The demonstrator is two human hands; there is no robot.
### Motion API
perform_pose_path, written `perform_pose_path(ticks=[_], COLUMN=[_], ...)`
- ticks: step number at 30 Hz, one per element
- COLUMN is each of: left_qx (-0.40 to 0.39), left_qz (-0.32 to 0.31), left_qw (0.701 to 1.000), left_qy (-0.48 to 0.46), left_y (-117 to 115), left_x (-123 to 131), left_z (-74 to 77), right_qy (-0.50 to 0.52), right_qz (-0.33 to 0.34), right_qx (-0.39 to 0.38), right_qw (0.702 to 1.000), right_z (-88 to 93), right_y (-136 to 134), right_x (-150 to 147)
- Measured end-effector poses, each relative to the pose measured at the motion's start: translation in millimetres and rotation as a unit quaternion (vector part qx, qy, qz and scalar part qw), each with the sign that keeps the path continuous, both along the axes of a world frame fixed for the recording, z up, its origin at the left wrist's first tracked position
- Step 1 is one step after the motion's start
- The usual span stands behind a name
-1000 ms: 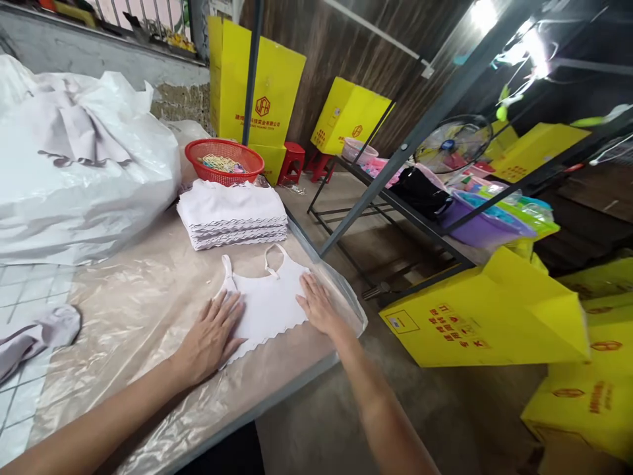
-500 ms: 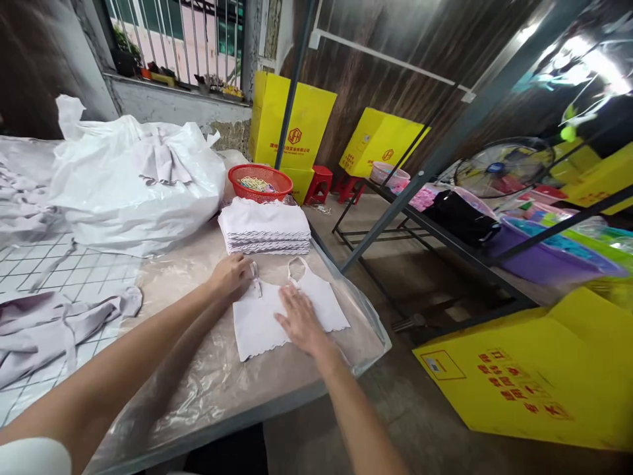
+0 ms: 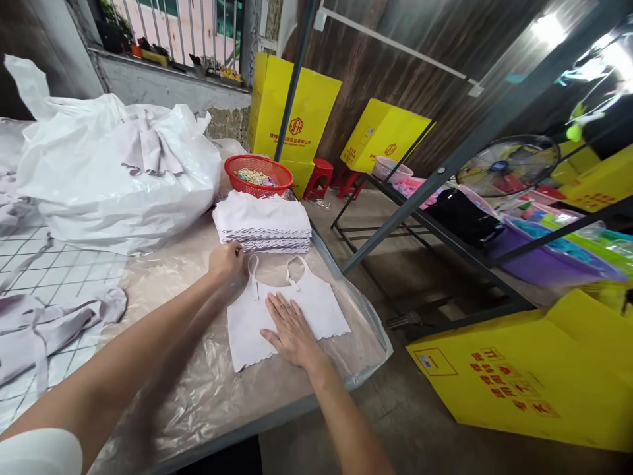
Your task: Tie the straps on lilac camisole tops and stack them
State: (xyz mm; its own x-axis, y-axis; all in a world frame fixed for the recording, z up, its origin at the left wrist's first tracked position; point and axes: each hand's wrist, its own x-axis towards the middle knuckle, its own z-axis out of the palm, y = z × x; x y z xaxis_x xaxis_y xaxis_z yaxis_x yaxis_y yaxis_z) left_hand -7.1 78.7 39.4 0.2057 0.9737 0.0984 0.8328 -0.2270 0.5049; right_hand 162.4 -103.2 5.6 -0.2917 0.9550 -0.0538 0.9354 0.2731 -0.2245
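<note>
A pale camisole top [image 3: 316, 310] with two thin straps and a scalloped hem lies spread on the plastic-covered table [image 3: 198, 369]. My right hand [image 3: 289, 326] rests flat on its middle, fingers stretched out. Just left of the straps, my left hand [image 3: 226, 262] is closed, with its fingertips by the near left corner of the stack. What those fingers hold, if anything, is hidden. Behind the camisole stands a neat stack of pale scalloped garments [image 3: 262, 224].
A red basket [image 3: 258, 177] of small bands sits behind the stack. At left are a big white plastic bag [image 3: 119, 178] and loose pale garments [image 3: 49, 330]. Beyond the table's right edge are a metal rack [image 3: 395, 211] and a yellow carton [image 3: 524, 376].
My left hand has moved slightly up and left, away from the left strap, which now stands in a loop. My right hand stays flat on the camisole, shifted slightly in view.
</note>
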Motion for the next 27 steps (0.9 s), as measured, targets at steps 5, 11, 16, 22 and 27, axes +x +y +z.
perform_pose_path(ticks=[5,11,16,22,27], left_qx=[0.066,-0.036,-0.138,-0.172,-0.23], left_qz=[-0.092,-0.069,-0.047,-0.018,0.012], left_qw=[0.989,0.995,0.989,0.985,0.965], left_qy=[-0.094,-0.056,0.015,0.008,-0.122], left_y=[-53.9,-110.9,-131.9,-134.0,-127.3], left_x=[-34.6,-71.4,-59.7,-39.7,-36.3], left_z=[-7.6,-11.8,-6.8,-6.9,-12.0], right_qy=[0.013,-0.027,-0.048,-0.077,-0.092], right_qz=[-0.074,-0.249,-0.277,-0.288,-0.293], right_qx=[-0.011,-0.051,-0.056,-0.049,-0.048], right_qw=[0.997,0.967,0.958,0.953,0.951], right_z=[2.2,-2.9,-9.5,-14.3,-16.6], right_y=[0.3,-3.3,1.0,8.3,8.6], right_x=[32.1,97.2,110.8,114.7,114.4])
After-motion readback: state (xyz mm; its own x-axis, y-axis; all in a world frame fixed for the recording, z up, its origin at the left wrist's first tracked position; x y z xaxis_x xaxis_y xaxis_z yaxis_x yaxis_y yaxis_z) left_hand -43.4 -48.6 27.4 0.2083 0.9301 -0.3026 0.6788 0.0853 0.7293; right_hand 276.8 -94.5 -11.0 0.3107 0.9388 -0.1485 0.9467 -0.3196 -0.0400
